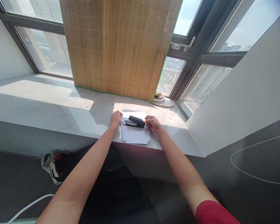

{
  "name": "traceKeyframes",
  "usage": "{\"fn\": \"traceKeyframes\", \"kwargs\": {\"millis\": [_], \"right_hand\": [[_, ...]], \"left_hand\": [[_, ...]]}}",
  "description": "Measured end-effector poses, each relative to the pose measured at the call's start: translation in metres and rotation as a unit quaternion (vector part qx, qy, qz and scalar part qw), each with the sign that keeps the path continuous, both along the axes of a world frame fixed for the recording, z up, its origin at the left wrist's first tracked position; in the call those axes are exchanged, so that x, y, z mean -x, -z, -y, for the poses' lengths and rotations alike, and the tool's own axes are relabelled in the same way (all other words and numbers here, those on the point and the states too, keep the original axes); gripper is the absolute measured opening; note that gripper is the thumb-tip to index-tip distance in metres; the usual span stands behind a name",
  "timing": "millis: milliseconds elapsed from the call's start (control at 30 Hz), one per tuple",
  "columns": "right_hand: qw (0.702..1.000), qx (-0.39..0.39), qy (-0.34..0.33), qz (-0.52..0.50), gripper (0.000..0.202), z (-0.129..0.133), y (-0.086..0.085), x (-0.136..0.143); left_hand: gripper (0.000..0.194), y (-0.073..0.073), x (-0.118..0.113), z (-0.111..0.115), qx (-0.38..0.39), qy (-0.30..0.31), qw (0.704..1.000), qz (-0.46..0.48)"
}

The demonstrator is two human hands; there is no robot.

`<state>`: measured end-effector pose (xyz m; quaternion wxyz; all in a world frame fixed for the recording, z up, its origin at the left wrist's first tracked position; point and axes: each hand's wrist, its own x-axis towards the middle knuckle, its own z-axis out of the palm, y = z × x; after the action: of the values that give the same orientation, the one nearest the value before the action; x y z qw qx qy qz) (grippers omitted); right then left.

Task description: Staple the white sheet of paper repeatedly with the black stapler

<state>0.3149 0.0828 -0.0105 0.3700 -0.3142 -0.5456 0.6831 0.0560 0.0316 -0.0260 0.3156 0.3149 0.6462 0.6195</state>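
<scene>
A black stapler (136,121) lies on white paper sheets (136,135) on the pale window ledge. Its upper arm is raised a little, and a thin metal part sticks out of its left end. My right hand (152,123) grips the stapler's right end, by a small orange piece. At the left end, my left hand (116,119) is closed beside the tip of the metal part, over the paper's left edge. What its fingers pinch is too small to make out.
A bamboo mat blind (121,46) hangs in front of the window down to the ledge (49,105). Behind the ledge's right part, a stack of round plate-like things (162,100) stands by the window frame. A white cable (29,205) runs at lower left, near a shoe (52,168).
</scene>
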Motion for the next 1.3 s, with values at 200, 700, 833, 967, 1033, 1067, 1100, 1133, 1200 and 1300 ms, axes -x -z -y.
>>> {"fn": "traceKeyframes", "kwargs": {"millis": [200, 700, 833, 967, 1033, 1067, 1100, 1133, 1200, 1300], "right_hand": [[0.983, -0.129, 0.130, -0.014, 0.047, 0.001, 0.003, 0.004], [0.824, -0.502, 0.176, 0.195, 0.016, 0.018, 0.014, 0.026], [0.688, -0.675, 0.153, 0.218, 0.027, 0.024, 0.013, 0.028], [0.584, -0.767, 0.118, 0.239, 0.035, 0.027, 0.013, 0.031], [0.553, -0.785, 0.106, 0.258, 0.037, 0.028, 0.014, 0.032], [0.542, -0.791, 0.102, 0.266, 0.037, 0.028, 0.014, 0.032], [0.532, -0.796, 0.097, 0.271, 0.037, 0.029, 0.014, 0.032], [0.523, -0.801, 0.091, 0.275, 0.037, 0.029, 0.015, 0.032], [0.514, -0.808, 0.080, 0.278, 0.035, 0.030, 0.015, 0.031], [0.517, -0.804, 0.091, 0.280, 0.035, 0.031, 0.016, 0.030]], "left_hand": [[0.037, 0.000, 0.003, 0.000, 0.005, 0.000, 1.000, 0.023], [0.056, -0.031, -0.010, 0.011, -0.067, 0.088, 0.955, 0.276], [0.067, -0.040, -0.014, 0.015, -0.039, 0.148, 0.897, 0.415], [0.063, -0.041, -0.014, 0.016, -0.043, 0.144, 0.879, 0.453], [0.057, -0.041, -0.014, 0.015, -0.043, 0.142, 0.876, 0.459], [0.055, -0.041, -0.014, 0.015, -0.040, 0.138, 0.875, 0.463], [0.053, -0.040, -0.014, 0.015, -0.037, 0.135, 0.873, 0.468], [0.053, -0.040, -0.013, 0.015, -0.035, 0.132, 0.869, 0.475], [0.053, -0.040, -0.013, 0.015, -0.030, 0.123, 0.864, 0.487], [0.048, -0.039, -0.012, 0.013, -0.018, 0.098, 0.869, 0.484]]}}
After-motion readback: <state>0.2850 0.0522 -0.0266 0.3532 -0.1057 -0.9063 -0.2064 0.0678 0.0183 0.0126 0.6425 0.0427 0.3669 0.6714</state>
